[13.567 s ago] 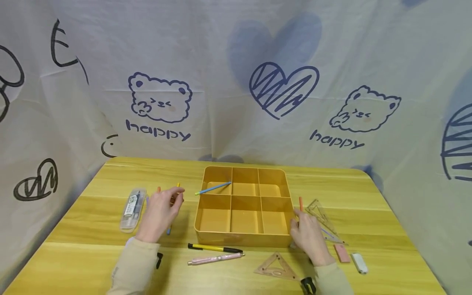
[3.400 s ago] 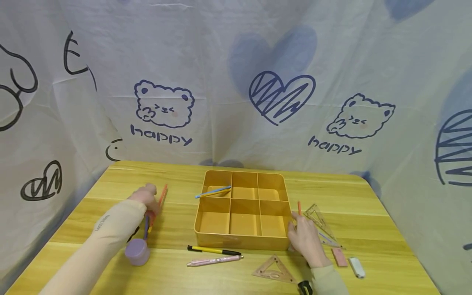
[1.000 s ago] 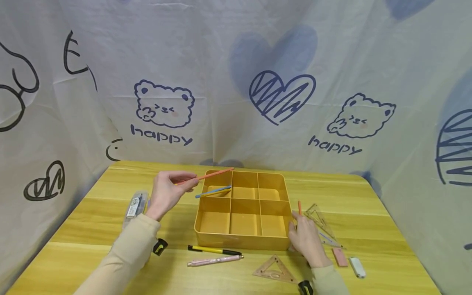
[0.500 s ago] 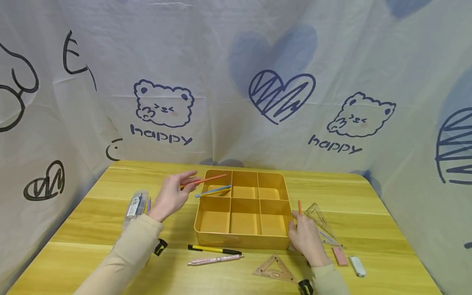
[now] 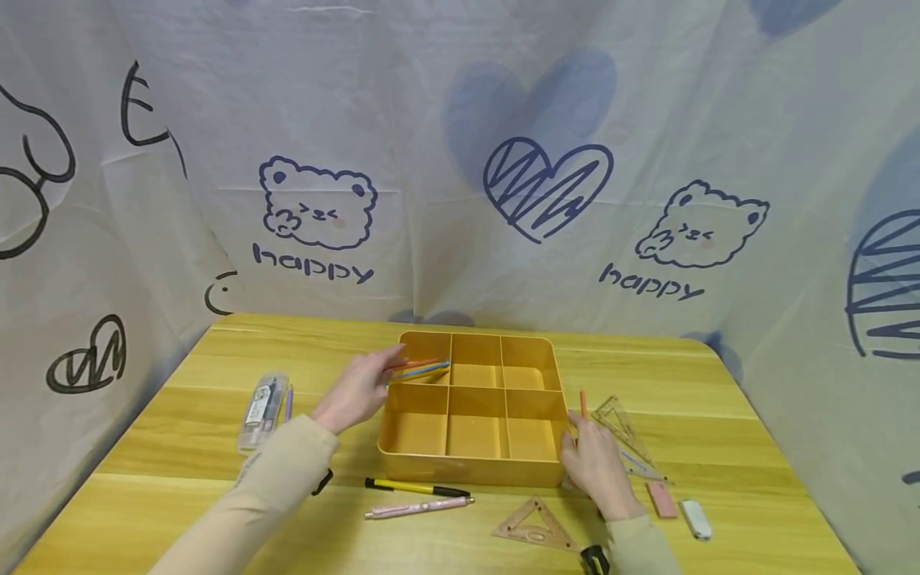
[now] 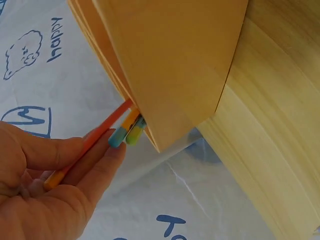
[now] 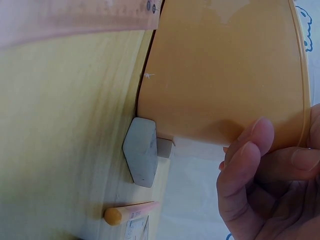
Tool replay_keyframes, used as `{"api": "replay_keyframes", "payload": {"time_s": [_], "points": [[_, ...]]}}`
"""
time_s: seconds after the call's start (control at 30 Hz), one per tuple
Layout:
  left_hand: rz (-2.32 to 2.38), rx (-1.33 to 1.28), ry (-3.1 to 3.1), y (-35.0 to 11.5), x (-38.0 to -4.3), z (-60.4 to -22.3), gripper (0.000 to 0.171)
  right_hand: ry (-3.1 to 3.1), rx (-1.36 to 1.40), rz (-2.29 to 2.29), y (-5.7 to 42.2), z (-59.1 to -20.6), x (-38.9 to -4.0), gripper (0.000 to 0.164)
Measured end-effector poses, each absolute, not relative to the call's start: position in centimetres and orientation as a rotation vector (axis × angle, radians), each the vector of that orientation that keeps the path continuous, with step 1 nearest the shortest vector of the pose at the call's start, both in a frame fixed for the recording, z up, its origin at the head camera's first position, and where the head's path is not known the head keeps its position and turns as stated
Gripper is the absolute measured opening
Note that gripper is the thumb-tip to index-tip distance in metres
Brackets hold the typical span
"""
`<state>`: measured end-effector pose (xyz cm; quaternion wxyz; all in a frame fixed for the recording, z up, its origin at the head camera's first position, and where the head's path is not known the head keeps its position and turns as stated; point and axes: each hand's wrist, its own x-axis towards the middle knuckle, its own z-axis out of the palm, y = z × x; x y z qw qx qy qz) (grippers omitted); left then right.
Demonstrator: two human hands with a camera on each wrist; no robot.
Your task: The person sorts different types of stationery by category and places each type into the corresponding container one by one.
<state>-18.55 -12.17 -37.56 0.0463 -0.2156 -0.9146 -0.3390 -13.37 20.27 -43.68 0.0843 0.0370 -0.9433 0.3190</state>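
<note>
At the back left compartment of the yellow divided box (image 5: 474,471), my left hand (image 5: 355,391) pinches an orange pencil (image 6: 102,122) with a yellow-orange end. Its front part lies inside that compartment. Beside it, a blue pencil (image 5: 424,370) with a green end and a yellow pencil (image 6: 131,120) with a blue end lean over the left rim. My right hand (image 5: 600,463) holds the box's right wall near the front corner, fingers curled at the rim. A grey faceted block (image 7: 142,152) lies by that wall, mostly hidden in the head view.
Left stand a clear case (image 5: 262,411) and a purple pencil (image 5: 289,403). In front lie a yellow-black pen (image 5: 417,487), a pink pen (image 5: 419,508) and a triangle ruler (image 5: 535,525). Right are another triangle ruler (image 5: 624,427), a pink eraser (image 5: 662,500) and a white eraser (image 5: 695,519).
My left hand has brought the orange pencil from the table's left, then right and down into the back left compartment. The yellow pencil joined the blue one earlier. My right hand stays at the box.
</note>
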Motion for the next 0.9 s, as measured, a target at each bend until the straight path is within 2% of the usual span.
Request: {"api": "replay_keyframes", "payload": {"time_s": [0.2,0.9], "points": [[-1.013,-0.701,-2.85,-11.6,-19.0,-37.9,0.066,-2.824,0.1,0.944,20.3,-43.7,-13.4,0.041],[-0.845,-0.782,-2.853,-10.9,-19.5,-39.3,0.059,-2.815,0.111,0.927,20.3,-43.7,-13.4,0.041]]}}
